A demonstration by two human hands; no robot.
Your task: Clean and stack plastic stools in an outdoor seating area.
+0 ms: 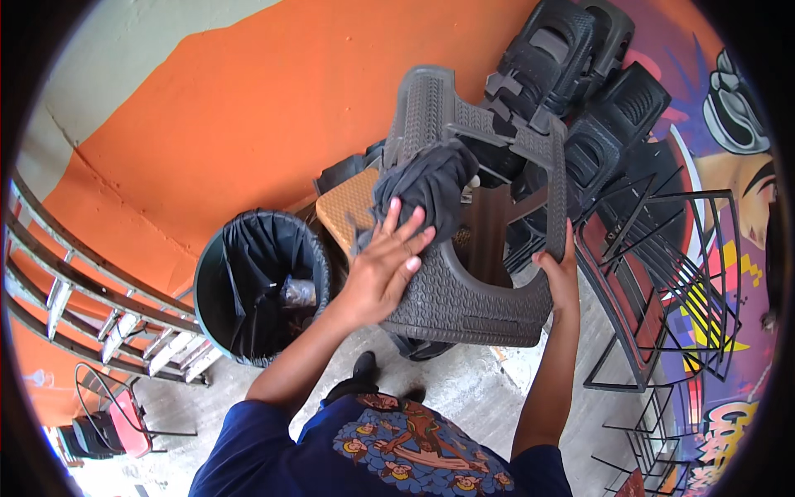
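A dark grey plastic chair [459, 304] with a woven-look texture is tipped up in front of me, its openings and one leg showing. My left hand [384, 273] lies on a bunched dark grey cloth [428, 180], fingers spread over the fabric, pressing it against the chair. The cloth hides part of the chair's surface behind it. On the right side, my right hand [561, 276] grips a narrow edge of the chair, thumb on the near face. What holds the chair up from below is hidden.
A large bin [205, 292] lined with a black bag stands left, beside a tan textured seat [348, 205]. Black plastic chairs [553, 56] are stacked behind. Black metal frames [671, 279] stand right. A ladder [112, 298] leans far left along the orange wall [261, 112].
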